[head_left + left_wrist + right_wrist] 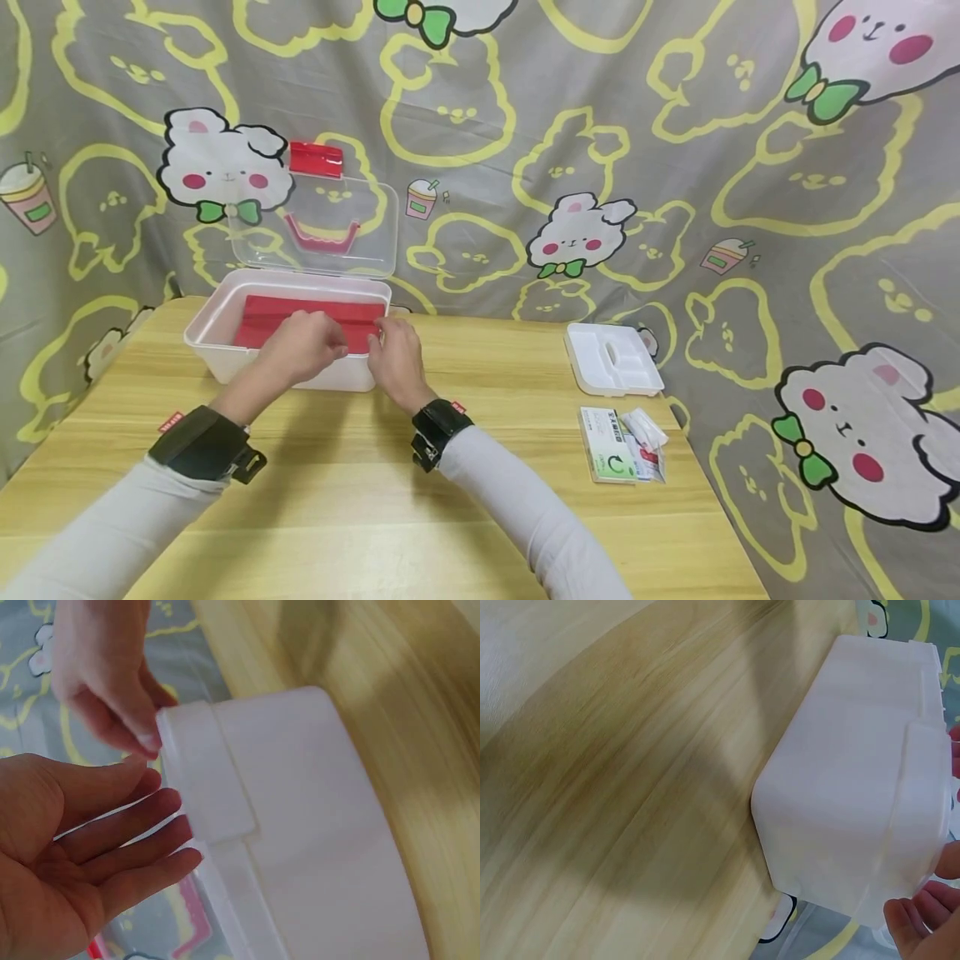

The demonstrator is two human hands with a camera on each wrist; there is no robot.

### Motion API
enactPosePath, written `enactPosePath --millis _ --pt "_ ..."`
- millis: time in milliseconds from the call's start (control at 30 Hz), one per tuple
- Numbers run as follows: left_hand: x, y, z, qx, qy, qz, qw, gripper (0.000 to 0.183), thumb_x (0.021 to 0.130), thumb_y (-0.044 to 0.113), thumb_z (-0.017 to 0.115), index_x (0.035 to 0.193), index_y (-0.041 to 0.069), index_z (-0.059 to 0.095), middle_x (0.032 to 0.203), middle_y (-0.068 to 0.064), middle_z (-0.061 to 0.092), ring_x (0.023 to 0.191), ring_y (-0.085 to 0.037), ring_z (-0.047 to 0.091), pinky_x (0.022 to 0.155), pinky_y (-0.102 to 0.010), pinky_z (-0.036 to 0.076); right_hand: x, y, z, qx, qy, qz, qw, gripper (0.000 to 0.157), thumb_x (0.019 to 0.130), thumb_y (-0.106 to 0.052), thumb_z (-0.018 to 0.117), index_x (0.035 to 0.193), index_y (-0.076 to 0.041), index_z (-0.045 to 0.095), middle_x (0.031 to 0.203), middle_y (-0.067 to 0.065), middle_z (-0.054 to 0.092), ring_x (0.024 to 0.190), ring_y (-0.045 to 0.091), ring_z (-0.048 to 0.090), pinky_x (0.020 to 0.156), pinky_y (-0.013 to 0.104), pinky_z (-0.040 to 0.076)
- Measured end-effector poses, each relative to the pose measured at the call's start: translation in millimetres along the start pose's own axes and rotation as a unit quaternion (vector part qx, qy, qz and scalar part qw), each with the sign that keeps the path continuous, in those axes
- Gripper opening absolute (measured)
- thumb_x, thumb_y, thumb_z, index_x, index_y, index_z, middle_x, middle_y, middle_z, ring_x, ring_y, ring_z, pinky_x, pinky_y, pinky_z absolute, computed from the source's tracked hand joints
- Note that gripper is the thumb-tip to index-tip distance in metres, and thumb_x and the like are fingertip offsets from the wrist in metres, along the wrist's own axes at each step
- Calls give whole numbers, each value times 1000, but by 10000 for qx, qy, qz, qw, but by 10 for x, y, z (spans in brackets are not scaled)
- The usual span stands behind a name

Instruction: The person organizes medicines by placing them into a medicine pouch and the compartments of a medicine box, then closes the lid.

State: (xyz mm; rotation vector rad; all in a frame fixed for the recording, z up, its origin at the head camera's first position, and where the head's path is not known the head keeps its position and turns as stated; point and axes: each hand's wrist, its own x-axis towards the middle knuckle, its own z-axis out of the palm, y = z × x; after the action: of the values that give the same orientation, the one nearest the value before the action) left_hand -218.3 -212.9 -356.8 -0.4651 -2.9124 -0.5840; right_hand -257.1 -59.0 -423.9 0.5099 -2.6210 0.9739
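Sleeves lead to an open box.
Left hand is relaxed; right hand touches the box, grip unclear.

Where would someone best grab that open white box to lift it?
Probably under the rim at both short ends of the box, coming from left and right together: it juts out slightly above walls narrowing downward. The lid stands open behind, so its handle seems little use.
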Motion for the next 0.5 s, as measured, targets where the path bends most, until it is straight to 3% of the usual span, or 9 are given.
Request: enactPosePath --millis 133,300,400,500 --pt "-10 9 95 107 368 148 9992 4 81 0 76 83 -1 79 78 -14 76 73 -33 73 72 -51 60 -10 9 -4 -107 -15 -19 9999 29 100 -16 61 125 -3 68 121 11 70 115 23 65 98 31 53" --pt "-10 -24 176 225 568 120 9981 9 82 -3 71 78 2 77 74 -12 75 73 -34 72 72 -52 60 29 34 -52 -204 -2 -288 9994 26 97 -13 65 120 -1 70 115 12 73 109 25 68 95 32 55" --pt "-3 -41 197 192 553 47 9983 9 81 -4 70 77 2 75 73 -11 73 72 -32 70 71 -52 59 72 60 -126 -126 -79 -309 9994 25 95 -11 65 117 -1 72 107 12 76 100 25 71 83 30 57" --pt "14 -37 182 194 443 22 9988 15 79 -6 64 69 4 69 64 -6 66 64 -25 62 60 -44 55 122 111 -244 153 -97 -49 9998 26 95 -9 62 117 -1 72 96 11 76 85 22 71 69 25 54"
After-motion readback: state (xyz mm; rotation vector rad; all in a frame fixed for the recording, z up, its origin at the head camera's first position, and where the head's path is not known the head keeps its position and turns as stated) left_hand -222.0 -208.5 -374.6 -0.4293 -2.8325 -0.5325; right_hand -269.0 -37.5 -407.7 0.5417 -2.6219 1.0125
